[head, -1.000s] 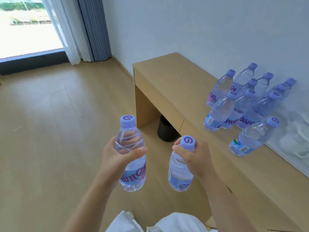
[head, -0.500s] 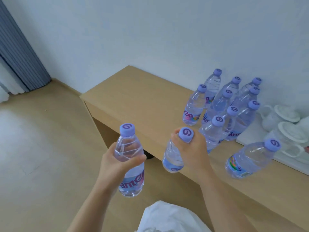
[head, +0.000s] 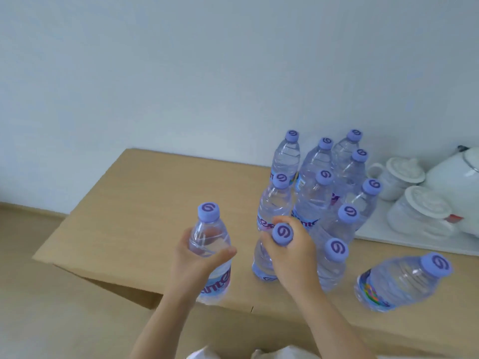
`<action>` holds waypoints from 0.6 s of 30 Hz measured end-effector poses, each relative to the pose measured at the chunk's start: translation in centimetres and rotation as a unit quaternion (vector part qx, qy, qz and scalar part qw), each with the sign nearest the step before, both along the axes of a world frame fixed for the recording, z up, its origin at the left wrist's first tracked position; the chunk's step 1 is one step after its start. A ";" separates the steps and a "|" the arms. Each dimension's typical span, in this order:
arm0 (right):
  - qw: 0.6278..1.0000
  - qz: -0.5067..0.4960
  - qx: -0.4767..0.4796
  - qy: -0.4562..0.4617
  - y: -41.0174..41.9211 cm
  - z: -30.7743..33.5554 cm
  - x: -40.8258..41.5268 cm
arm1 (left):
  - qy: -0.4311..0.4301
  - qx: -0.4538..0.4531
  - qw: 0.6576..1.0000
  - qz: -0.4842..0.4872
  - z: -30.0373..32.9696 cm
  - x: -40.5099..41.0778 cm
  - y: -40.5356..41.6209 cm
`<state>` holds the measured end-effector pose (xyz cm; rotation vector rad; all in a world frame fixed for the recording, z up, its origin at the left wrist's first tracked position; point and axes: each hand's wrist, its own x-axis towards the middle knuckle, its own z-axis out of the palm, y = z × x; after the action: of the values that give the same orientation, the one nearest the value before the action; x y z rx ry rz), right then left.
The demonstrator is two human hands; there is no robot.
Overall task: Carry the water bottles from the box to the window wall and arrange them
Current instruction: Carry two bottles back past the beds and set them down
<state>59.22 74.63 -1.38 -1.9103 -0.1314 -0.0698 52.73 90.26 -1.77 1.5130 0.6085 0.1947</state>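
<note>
With one bottle [head: 211, 257] gripped around its body in the left hand [head: 193, 260] and another [head: 267, 257] held by its neck in the right hand [head: 293, 255] just over the counter [head: 145, 203], the tightly packed cluster [head: 318, 182] beyond could be toppled if nudged.

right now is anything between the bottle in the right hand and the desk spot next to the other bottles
Nothing visible blocks it. The right hand holds its bottle by the neck over bare desk, just left of the standing bottles. The nearest one stands close on its right.
</note>
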 end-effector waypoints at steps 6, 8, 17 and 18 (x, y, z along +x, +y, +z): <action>0.995 -0.020 -0.086 -0.042 1.9 0.8 -0.8 | 0.012 0.023 0.996 -0.088 -1.6 5.9 1.2; 0.992 -0.044 -0.103 -0.050 2.1 1.0 -0.9 | 0.005 0.049 0.992 -0.119 -2.2 7.4 1.2; 0.976 -0.085 -0.192 -0.058 2.8 1.2 -1.6 | -0.071 0.083 0.970 -0.215 -4.5 9.3 1.7; 0.975 -0.089 -0.197 -0.057 2.9 1.2 -1.6 | -0.075 0.085 0.969 -0.217 -4.5 9.1 1.8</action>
<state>57.64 77.55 -0.19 -2.3129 -0.0523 -0.2928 61.82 92.08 -6.32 1.7416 0.1319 0.0224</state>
